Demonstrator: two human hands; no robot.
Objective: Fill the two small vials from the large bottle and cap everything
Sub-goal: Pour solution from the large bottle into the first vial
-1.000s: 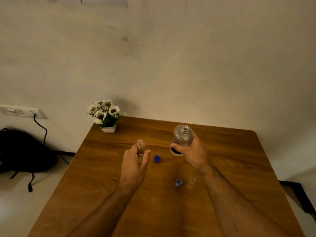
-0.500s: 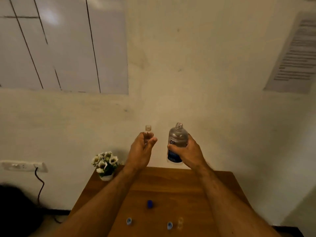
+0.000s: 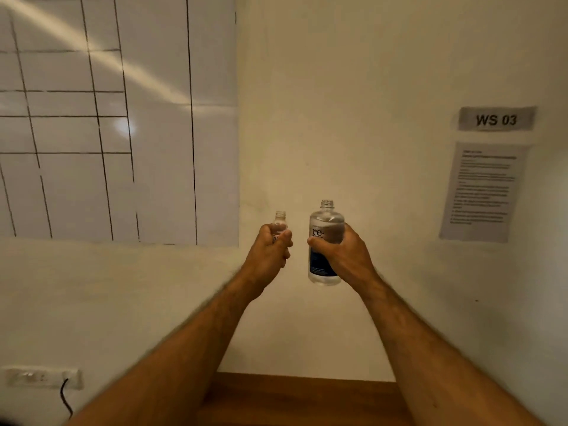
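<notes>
Left hand grips small vial; right hand grips large bottle. Both upright, uncapped, raised before cream wall. Wooden worktop at 6 o'clock; whiteboard at 10, "WS 03" sign at 2.

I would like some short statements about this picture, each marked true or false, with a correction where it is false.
1. The left hand grips the small vial. True.
2. The large bottle has a cap on its neck. False: its neck is open, with no cap on it.
3. The right hand grips the large bottle upright. True.
4. The small vial stands on the table. False: it is held up in the air, in front of the wall.
5. The mouth of the vial is lower than the mouth of the bottle. True.
6. The sign on the wall reads "WS 07". False: it reads "WS 03".
</notes>
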